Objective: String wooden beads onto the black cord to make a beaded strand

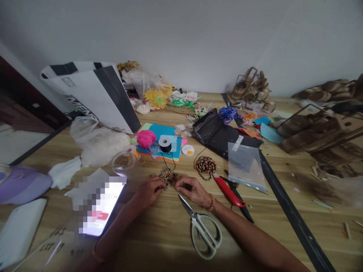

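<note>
Both my hands rest on a wooden table (159, 241) and meet at a small cluster of multicoloured beads (167, 175). My left hand (150, 190) pinches the cluster from the left with closed fingers. My right hand (192, 189) is closed in a pinch just right of the beads, apparently on the thin black cord (170, 164) that runs up to a black spool (165, 144). A second beaded loop (205, 166) lies just beyond my right hand. White-handled scissors (202, 230) lie under my right wrist.
Red-handled pliers (229, 193) and a clear zip bag (246, 166) lie to the right. A lit phone (103, 211), a glass jar (123, 162), pink yarn (145, 138), coloured paper (163, 132), a paper shopping bag (93, 94) and wooden model pieces (317, 132) surround the work spot.
</note>
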`<state>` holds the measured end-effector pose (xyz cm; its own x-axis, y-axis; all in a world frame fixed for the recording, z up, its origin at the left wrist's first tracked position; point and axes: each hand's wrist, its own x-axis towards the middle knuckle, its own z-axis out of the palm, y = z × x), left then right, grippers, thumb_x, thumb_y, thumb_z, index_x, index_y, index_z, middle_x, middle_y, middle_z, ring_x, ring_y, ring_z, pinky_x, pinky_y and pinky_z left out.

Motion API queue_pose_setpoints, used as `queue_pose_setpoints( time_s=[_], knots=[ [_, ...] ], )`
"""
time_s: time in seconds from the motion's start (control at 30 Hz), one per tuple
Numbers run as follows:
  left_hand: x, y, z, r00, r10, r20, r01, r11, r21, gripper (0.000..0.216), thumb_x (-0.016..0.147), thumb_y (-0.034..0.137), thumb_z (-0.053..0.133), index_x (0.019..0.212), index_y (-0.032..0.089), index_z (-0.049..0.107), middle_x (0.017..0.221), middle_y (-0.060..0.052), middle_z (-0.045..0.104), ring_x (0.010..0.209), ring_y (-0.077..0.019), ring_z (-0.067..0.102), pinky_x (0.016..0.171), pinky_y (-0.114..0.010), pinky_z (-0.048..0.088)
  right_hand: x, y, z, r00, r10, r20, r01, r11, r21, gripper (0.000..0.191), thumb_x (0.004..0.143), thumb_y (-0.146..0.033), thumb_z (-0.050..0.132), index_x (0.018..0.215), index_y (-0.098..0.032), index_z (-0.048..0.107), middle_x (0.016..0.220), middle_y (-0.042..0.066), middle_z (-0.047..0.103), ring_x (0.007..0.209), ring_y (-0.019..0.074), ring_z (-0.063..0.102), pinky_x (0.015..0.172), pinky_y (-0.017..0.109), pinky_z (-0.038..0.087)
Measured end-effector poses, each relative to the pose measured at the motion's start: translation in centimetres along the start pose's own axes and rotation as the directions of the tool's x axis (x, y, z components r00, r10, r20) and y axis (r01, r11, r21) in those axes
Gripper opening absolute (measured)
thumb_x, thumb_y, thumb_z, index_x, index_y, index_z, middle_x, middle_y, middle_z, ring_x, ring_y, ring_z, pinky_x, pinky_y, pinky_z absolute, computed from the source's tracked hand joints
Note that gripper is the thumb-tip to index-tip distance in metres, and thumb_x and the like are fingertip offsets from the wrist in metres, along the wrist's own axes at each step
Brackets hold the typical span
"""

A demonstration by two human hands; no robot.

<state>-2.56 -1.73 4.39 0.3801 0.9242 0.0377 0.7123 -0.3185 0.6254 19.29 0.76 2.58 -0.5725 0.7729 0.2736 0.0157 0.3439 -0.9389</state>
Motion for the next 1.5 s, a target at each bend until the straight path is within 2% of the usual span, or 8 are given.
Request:
queue_pose_setpoints(
  time_s=[0.4,0.53,0.6,0.73,0.87,0.97,1.17,1.5],
  knots=[
    [0.1,0.3,0.2,1.000,0.014,-0.018,-0.014,1.000,0.003,0.017,0.080,0.012,0.053,0.077,0.018,0.068,0.082,-0.006,0.067,0.081,-0.0190,0.060,0.076,-0.031,0.046,0.0,0.0,0.1,1.000,0.008,-0.003,-0.008,1.000,0.009,0.026,0.087,-0.036,0.056,0.075,-0.014,0.060,0.071,0.003,0.056,0.067,0.0126,0.050,0.063,0.024,0.042],
    [0.2,0.7,0.0,0.986,-0.104,-0.129,0.081,0.982,-0.169,0.010,0.076,0.018,0.059,0.073,0.018,0.068,0.076,-0.004,0.067,0.074,-0.0174,0.060,0.071,-0.029,0.046,-0.1,0.0,0.1,1.000,0.014,-0.027,-0.015,0.999,-0.029,0.024,0.088,-0.035,0.055,0.075,-0.015,0.059,0.069,0.002,0.055,0.064,0.0119,0.049,0.059,0.023,0.041],
    [0.3,0.9,0.1,0.960,-0.236,-0.151,0.167,0.914,-0.370,0.009,0.073,0.024,0.063,0.072,0.017,0.069,0.072,-0.003,0.067,0.068,-0.0162,0.059,0.066,-0.027,0.046,-0.2,-0.1,0.1,0.998,-0.019,-0.066,0.013,0.995,-0.095,0.023,0.088,-0.032,0.054,0.074,-0.015,0.058,0.069,0.002,0.055,0.063,0.0118,0.049,0.057,0.023,0.040],
    [0.5,1.4,0.7,0.904,-0.423,-0.057,0.253,0.638,-0.727,0.018,0.066,0.032,0.070,0.069,0.015,0.067,0.057,0.001,0.060,0.054,-0.0113,0.052,0.057,-0.024,0.042,-0.4,-0.5,0.1,0.972,-0.193,-0.134,0.152,0.951,-0.270,0.018,0.089,-0.026,0.051,0.074,-0.018,0.056,0.069,0.004,0.057,0.065,0.0142,0.051,0.059,0.026,0.041],
    [0.6,2.3,1.8,0.897,-0.438,0.055,0.260,0.422,-0.869,0.025,0.060,0.035,0.075,0.064,0.013,0.064,0.051,0.004,0.053,0.049,-0.0085,0.046,0.053,-0.023,0.039,-0.6,-0.9,0.1,0.940,-0.324,-0.108,0.259,0.882,-0.395,0.014,0.089,-0.021,0.048,0.076,-0.019,0.054,0.070,0.005,0.058,0.067,0.0154,0.053,0.060,0.027,0.043],
    [0.6,2.7,2.4,0.895,-0.433,0.107,0.274,0.345,-0.898,0.027,0.057,0.035,0.077,0.064,0.013,0.065,0.051,0.003,0.053,0.050,-0.0079,0.046,0.052,-0.023,0.037,-0.7,-1.0,0.1,0.929,-0.362,-0.080,0.296,0.854,-0.428,0.011,0.088,-0.019,0.048,0.078,-0.019,0.053,0.072,0.006,0.058,0.068,0.0160,0.054,0.060,0.027,0.043],
    [0.6,2.7,2.7,0.879,-0.455,0.142,0.307,0.312,-0.899,0.026,0.055,0.034,0.079,0.063,0.013,0.065,0.052,0.003,0.055,0.050,-0.0078,0.046,0.053,-0.023,0.036,-0.8,-1.1,0.2,0.936,-0.351,-0.013,0.306,0.835,-0.457,0.010,0.087,-0.018,0.049,0.078,-0.020,0.054,0.072,0.005,0.060,0.068,0.0161,0.054,0.060,0.027,0.042],
    [0.4,2.5,2.9,0.889,-0.445,0.107,0.288,0.362,-0.887,0.020,0.059,0.030,0.076,0.061,0.013,0.066,0.051,0.003,0.055,0.050,-0.0079,0.046,0.054,-0.023,0.036,-0.6,-1.2,0.3,0.922,-0.387,-0.007,0.340,0.820,-0.460,0.008,0.086,-0.017,0.049,0.078,-0.019,0.051,0.071,0.004,0.059,0.066,0.0149,0.053,0.060,0.026,0.042]
  ],
)
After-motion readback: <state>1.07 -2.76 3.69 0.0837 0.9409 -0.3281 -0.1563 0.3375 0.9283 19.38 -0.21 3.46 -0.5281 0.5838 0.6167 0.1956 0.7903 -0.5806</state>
